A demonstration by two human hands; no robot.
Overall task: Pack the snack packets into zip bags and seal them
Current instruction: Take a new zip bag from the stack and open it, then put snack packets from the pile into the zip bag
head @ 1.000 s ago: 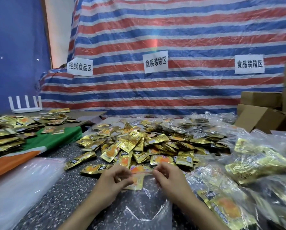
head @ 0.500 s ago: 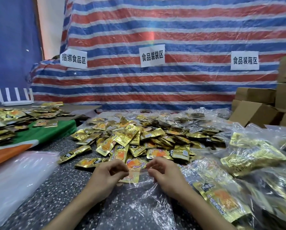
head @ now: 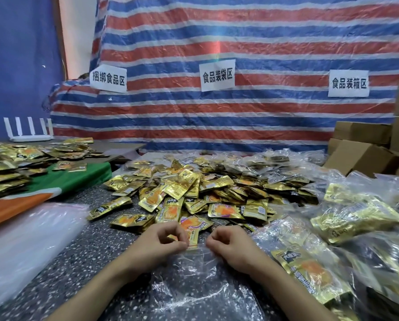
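A clear zip bag (head: 194, 281) lies flat on the speckled table (head: 83, 258) in front of me. My left hand (head: 157, 246) pinches the left part of its top edge. My right hand (head: 231, 245) pinches the right part of that edge. The two hands sit a short gap apart. Just beyond them spreads a heap of gold snack packets (head: 194, 195) with orange pictures. One packet (head: 191, 230) lies right behind my fingers. I cannot tell whether the bag's mouth is parted.
Filled clear bags of packets (head: 355, 218) pile up on the right. A stack of flat clear bags (head: 25, 242) lies at the left, beside a green and orange cloth (head: 62, 179) bearing more packets. Cardboard boxes (head: 365, 154) stand at the far right. A striped tarp hangs behind.
My hands have stayed on the bag's top edge, a little further apart than a second ago. The camera has shifted slightly; the piles have not moved.
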